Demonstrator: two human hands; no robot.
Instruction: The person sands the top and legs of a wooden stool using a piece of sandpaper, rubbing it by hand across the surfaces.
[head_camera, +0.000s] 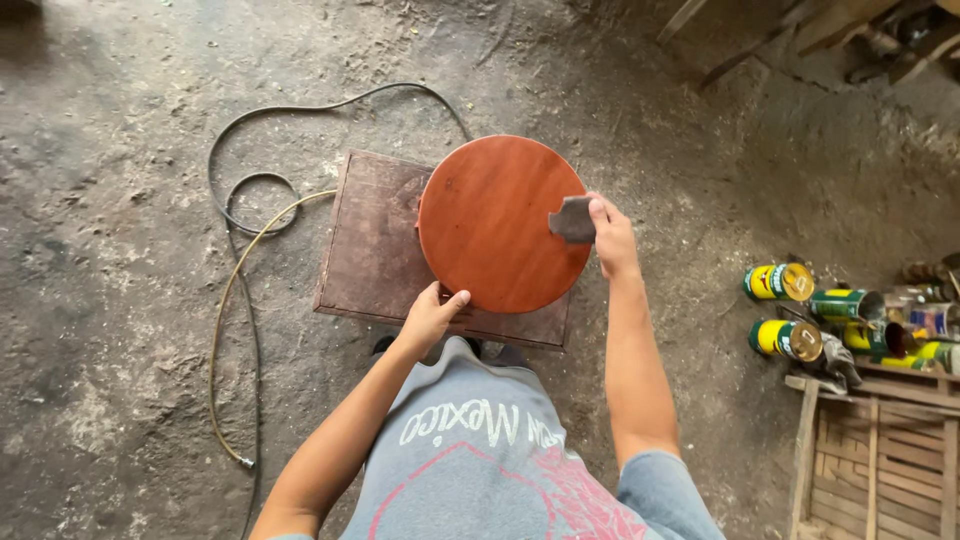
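Right hand (612, 232) is pinching a grey sanding scrap (573, 220) against the round reddish wooden disc (490, 225); left hand (432, 315) is gripping the disc's near edge.

smooth, glossy reddish wooden disc (495, 225); dull, worn brown board (375, 240); grey matt abrasive scrap (573, 219); rough dirt floor (110, 250).
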